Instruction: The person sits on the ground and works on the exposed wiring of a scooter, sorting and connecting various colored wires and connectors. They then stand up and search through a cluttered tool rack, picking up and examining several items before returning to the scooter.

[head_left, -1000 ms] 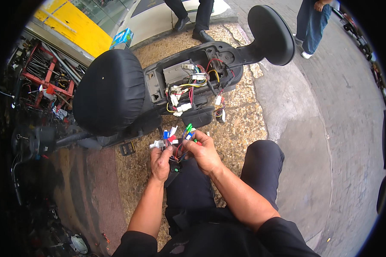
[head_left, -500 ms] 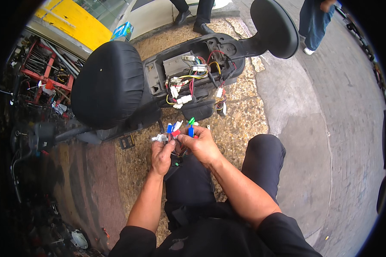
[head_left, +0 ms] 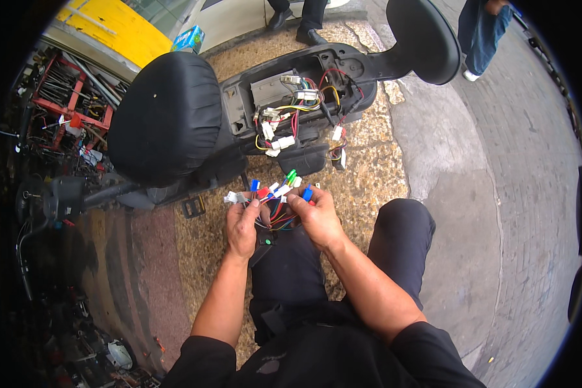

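white, red, blue and green connectors (head_left: 281, 191) in head view, bunched between the person's two hands, above the left thigh (head_left: 286, 268), in front of the opened vehicle (head_left: 362, 97). left hand (head_left: 242, 231): thumb and fingers pinched together on the near-left part of the bunch, white and grey plugs sticking out past the fingertips. right hand (head_left: 322, 223): thumb and fingers closed on a blue connector (head_left: 308, 194) at the right side of the bunch. thin coloured wires (head_left: 283, 222) loop between the hands; small black box (head_left: 266, 239) with green dot just below them. beyond the hands: second cluster of white plugs (head_left: 282, 143) hanging over the near edge of the open compartment, grey metal unit (head_left: 271, 92) inside. black seat (head_left: 165, 119) to the left, black backrest (head_left: 427, 42) far right. pedal (head_left: 193, 207) left of the hands. another person's dark shoes (head_left: 311, 37) beyond the vehicle; jeans legs (head_left: 486, 42) upper right.
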Tool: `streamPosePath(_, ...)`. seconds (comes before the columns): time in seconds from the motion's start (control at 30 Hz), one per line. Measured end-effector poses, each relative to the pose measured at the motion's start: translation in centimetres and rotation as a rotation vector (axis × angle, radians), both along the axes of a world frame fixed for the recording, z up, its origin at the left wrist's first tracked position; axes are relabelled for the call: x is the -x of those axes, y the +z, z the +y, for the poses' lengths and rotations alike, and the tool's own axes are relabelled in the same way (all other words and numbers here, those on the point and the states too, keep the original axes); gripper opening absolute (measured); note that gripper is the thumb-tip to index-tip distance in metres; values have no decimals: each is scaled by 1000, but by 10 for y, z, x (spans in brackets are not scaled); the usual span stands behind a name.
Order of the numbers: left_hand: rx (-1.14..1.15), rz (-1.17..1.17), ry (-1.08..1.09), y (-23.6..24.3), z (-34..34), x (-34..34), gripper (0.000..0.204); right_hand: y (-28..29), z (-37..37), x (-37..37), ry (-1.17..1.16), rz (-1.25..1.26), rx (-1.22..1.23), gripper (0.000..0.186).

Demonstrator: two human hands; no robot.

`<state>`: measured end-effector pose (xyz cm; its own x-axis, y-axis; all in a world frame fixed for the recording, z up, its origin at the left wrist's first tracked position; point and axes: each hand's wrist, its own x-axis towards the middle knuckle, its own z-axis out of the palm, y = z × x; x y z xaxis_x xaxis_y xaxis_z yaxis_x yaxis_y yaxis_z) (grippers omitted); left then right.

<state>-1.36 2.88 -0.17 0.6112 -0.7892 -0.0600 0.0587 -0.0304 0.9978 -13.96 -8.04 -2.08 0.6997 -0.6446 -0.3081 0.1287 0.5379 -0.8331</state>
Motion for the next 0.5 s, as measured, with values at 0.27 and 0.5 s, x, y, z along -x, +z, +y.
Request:
streamPosePath(0.27, 7, -89, 38, 1, -3, 6, 13, 1, 4, 0, -31, -75, 66, 9)
streamPosePath(0.5, -69, -93, 13, 3, -1, 8, 14, -5, 3, -2, -68, -73, 122, 6)
